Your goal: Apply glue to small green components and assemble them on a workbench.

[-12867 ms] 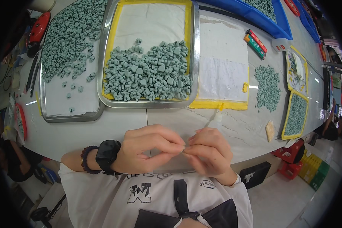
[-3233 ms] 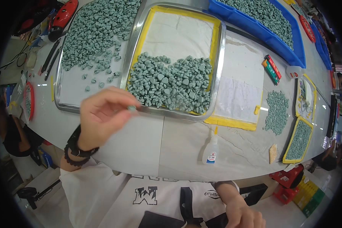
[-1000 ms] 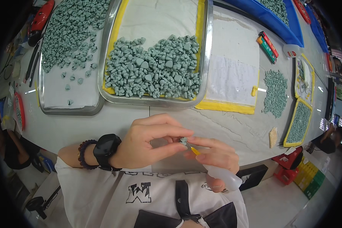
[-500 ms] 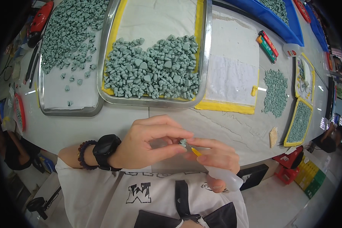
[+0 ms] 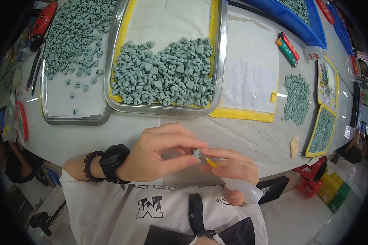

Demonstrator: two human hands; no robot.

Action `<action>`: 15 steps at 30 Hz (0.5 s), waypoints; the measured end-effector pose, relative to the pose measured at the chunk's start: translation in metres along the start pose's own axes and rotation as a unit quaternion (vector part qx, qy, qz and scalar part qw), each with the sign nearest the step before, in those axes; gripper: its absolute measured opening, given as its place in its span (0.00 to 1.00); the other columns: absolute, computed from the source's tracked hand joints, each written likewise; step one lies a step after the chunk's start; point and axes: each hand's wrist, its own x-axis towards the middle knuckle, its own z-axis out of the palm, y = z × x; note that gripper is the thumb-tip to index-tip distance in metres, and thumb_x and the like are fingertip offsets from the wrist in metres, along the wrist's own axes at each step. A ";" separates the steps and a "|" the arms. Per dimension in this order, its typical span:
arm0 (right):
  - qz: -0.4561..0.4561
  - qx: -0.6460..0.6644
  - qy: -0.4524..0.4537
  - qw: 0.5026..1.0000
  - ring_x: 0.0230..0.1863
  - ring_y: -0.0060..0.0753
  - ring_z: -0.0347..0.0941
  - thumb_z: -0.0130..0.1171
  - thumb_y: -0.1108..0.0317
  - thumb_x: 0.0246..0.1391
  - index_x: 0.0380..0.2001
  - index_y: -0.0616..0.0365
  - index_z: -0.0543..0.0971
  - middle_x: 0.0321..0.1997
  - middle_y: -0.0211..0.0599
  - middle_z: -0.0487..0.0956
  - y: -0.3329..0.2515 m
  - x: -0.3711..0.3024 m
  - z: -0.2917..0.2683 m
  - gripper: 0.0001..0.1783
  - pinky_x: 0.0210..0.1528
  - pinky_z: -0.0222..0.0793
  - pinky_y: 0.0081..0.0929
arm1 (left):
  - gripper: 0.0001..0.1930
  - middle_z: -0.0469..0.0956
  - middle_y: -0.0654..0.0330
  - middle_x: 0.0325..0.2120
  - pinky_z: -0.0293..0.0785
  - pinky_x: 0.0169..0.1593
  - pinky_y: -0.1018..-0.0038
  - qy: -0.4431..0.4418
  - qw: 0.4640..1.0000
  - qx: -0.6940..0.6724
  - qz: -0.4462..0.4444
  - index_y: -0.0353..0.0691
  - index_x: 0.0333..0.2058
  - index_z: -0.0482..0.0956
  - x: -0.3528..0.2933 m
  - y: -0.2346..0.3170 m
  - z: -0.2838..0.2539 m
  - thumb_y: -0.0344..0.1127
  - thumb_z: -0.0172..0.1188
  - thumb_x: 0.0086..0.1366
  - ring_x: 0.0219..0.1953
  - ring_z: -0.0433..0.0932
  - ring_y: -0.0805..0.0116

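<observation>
Between the thumb and fingertips of my left hand (image 5: 161, 151) is a small grey-green piece (image 5: 196, 153), like the loose ones in the trays. My right hand (image 5: 237, 165) grips a translucent white squeeze bottle (image 5: 244, 190) with a yellow nozzle (image 5: 211, 163). The nozzle points up toward the held piece, a short way off it. My right index fingertip lies close beside the piece; whether it touches cannot be seen. Beyond my hands, a metal tray (image 5: 163, 109) with yellow edging holds a heap of the same grey-green pieces (image 5: 163, 75).
At the left, another metal tray (image 5: 75, 121) carries more pieces. Rightward lie a yellow-edged white sheet (image 5: 249, 87), red and green boxes (image 5: 288, 49), a patch of smaller pieces (image 5: 296, 100) and a yellow-rimmed tray (image 5: 311, 154). A blue bin (image 5: 315, 38) stands at the back right.
My right hand and the bottle have shifted very slightly to the right. My left hand keeps its hold on the piece.
</observation>
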 end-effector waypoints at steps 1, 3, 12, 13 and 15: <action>-0.001 -0.002 0.001 1.000 0.38 0.60 0.77 0.38 0.42 0.60 0.35 0.63 0.70 0.25 0.54 0.78 -0.001 -0.001 0.000 0.30 0.32 0.77 0.43 | 0.17 0.73 0.57 0.36 0.75 0.36 0.82 0.000 1.000 0.005 -0.001 0.33 0.42 0.78 0.000 0.001 0.000 0.18 0.62 0.52 0.34 0.74 0.74; -0.028 0.011 0.003 1.000 0.40 0.59 0.76 0.41 0.46 0.60 0.35 0.62 0.70 0.28 0.53 0.78 -0.004 -0.004 -0.003 0.26 0.32 0.77 0.41 | 0.16 0.73 0.56 0.37 0.75 0.36 0.81 -0.005 1.000 0.007 0.004 0.32 0.42 0.78 -0.001 0.002 -0.001 0.17 0.61 0.52 0.34 0.74 0.74; 0.021 -0.469 -0.065 0.880 0.49 0.45 0.70 0.60 0.73 0.41 0.34 0.58 0.77 0.36 0.37 0.77 0.009 -0.006 -0.047 0.12 0.54 0.61 0.43 | 0.15 0.73 0.53 0.36 0.77 0.41 0.77 -0.014 0.995 -0.078 -0.059 0.28 0.40 0.76 0.001 0.001 0.001 0.14 0.58 0.52 0.36 0.77 0.70; -0.005 -0.475 -0.064 0.877 0.49 0.45 0.70 0.60 0.73 0.41 0.34 0.58 0.77 0.36 0.37 0.77 0.008 -0.009 -0.051 0.12 0.54 0.61 0.43 | 0.15 0.74 0.53 0.36 0.77 0.41 0.78 -0.011 0.995 -0.081 -0.053 0.28 0.41 0.75 0.001 0.001 0.002 0.15 0.58 0.53 0.36 0.77 0.71; 0.005 -0.524 0.006 0.851 0.44 0.41 0.69 0.61 0.79 0.36 0.33 0.55 0.79 0.33 0.33 0.75 0.000 -0.016 -0.062 0.16 0.53 0.59 0.40 | 0.15 0.75 0.54 0.36 0.77 0.41 0.79 -0.007 0.995 -0.082 -0.046 0.28 0.41 0.74 -0.001 0.000 0.004 0.16 0.59 0.53 0.35 0.78 0.72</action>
